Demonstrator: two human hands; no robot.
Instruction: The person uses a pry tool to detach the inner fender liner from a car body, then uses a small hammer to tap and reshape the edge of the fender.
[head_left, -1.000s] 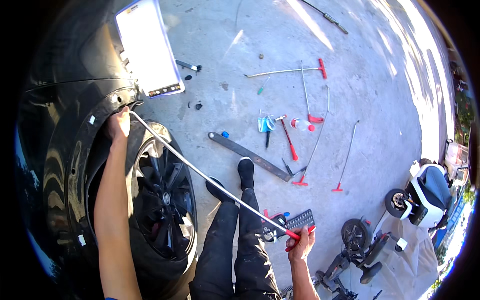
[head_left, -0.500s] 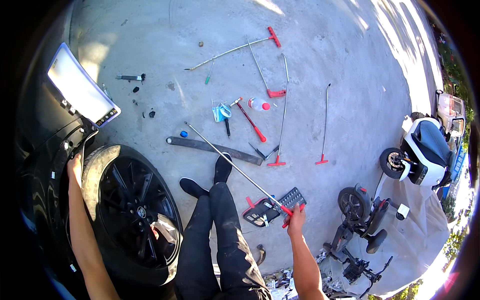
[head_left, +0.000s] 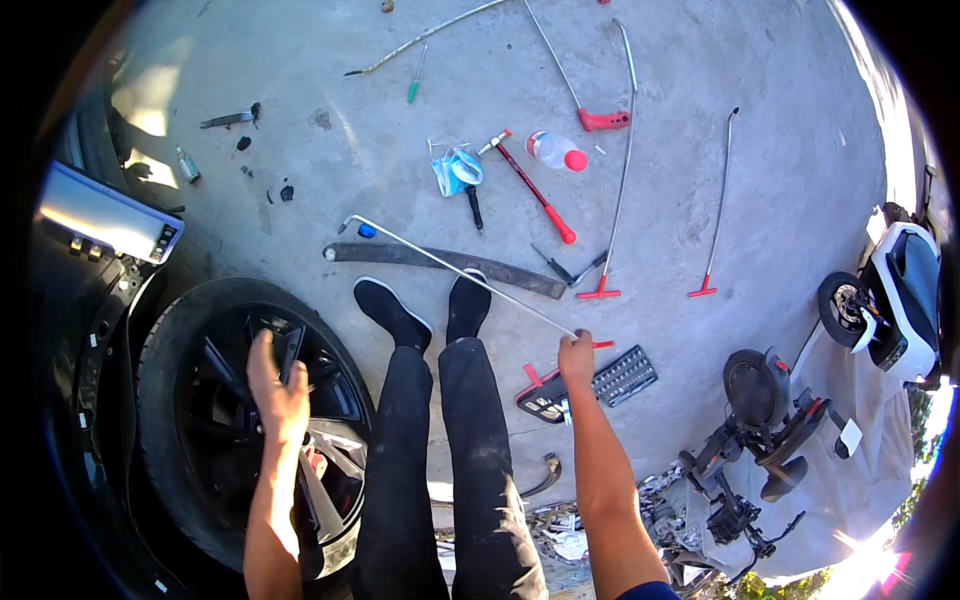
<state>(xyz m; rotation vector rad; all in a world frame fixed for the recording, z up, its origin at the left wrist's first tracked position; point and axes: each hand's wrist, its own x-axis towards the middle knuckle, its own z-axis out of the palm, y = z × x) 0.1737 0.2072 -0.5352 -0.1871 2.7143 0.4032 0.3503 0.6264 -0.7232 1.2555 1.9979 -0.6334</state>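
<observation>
My right hand is wrapped round the red T-handle of a long metal rod. The rod's thin shaft slants up to the left, over my shoes, and ends in a short bent tip near a small blue object. My left hand is held above the black wheel, thumb and fingers apart, with nothing in it. To its left is a dark car body with a white-faced panel on it.
On the concrete lie a flat dark bar, a red-handled hammer, a plastic bottle, a blue mask, more red-handled rods and a bit case. A small electric bike and a white scooter stand at the right.
My left hand has come off the car's edge beside the wheel and moved right, over the wheel. The right hand has shifted up and slightly left with the rod, and the view has tilted.
</observation>
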